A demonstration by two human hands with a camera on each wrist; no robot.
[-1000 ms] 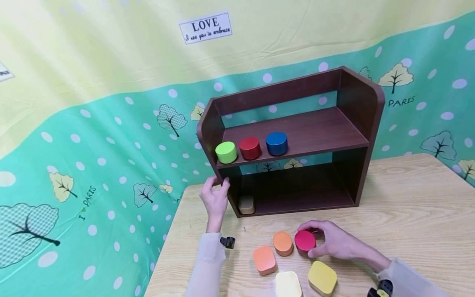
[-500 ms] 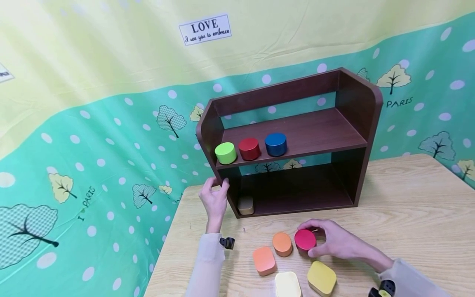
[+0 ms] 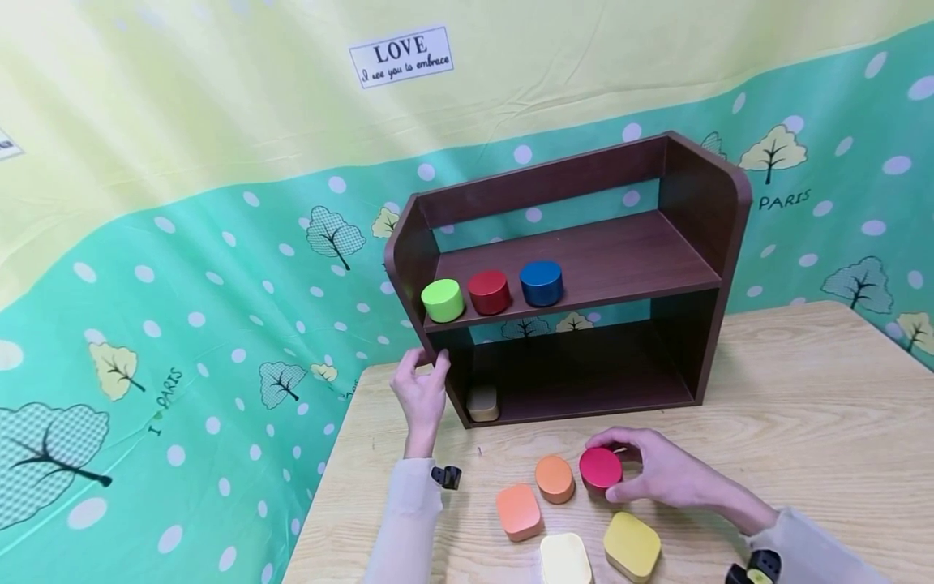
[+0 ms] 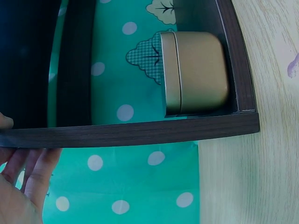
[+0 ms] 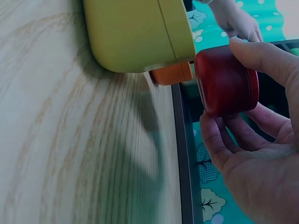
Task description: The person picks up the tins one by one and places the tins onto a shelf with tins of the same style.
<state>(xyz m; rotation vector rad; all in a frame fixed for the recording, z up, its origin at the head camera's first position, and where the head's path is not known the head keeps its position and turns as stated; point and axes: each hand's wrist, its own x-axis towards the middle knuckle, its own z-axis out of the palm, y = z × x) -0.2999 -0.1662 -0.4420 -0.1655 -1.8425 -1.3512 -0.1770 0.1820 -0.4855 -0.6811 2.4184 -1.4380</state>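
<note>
My right hand (image 3: 611,470) grips a crimson round tin (image 3: 600,467) near the table's front, thumb on one side and fingers on the other. In the right wrist view the crimson tin (image 5: 226,81) sits between thumb and fingers (image 5: 219,140). My left hand (image 3: 429,363) holds the front edge of the left side panel of a dark brown two-level shelf (image 3: 620,259). The panel (image 4: 140,133) lies between thumb and fingers (image 4: 32,172). Green (image 3: 443,300), red (image 3: 489,292) and blue (image 3: 541,282) round tins stand on the upper level. A beige tin (image 3: 483,403) (image 4: 196,72) sits in the lower left corner.
On the wooden table (image 3: 803,405) lie an orange oval tin (image 3: 554,478), an orange square tin (image 3: 518,511), a cream tin (image 3: 565,560) and a yellow tin (image 3: 631,546) (image 5: 135,32). A green dotted cloth (image 3: 182,324) hangs behind and to the left.
The crimson tin in my right hand has risen very slightly. The left hand stays on the shelf panel.
</note>
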